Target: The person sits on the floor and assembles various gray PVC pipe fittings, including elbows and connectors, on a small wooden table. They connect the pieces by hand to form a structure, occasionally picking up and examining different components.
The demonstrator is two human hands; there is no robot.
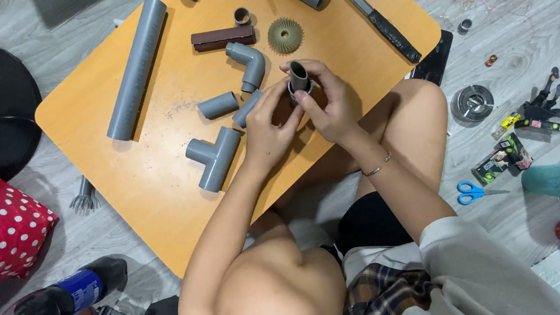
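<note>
Fingers of left hand point(269, 125) and right hand point(328, 101) both grasp short grey pipe piece point(299, 76) between them

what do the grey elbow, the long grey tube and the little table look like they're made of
Grey elbow: likely moulded plastic, matte, uniform grey with smooth socket ends.
Long grey tube: same matte grey, probably plastic pipe.
Table: looks like wood-grain laminate board, smooth orange-brown with a faint sheen.

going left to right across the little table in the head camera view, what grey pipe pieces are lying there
Long pipe → tee fitting → short stub → elbow, then the small pipe piece held by the left hand and right hand.
</note>
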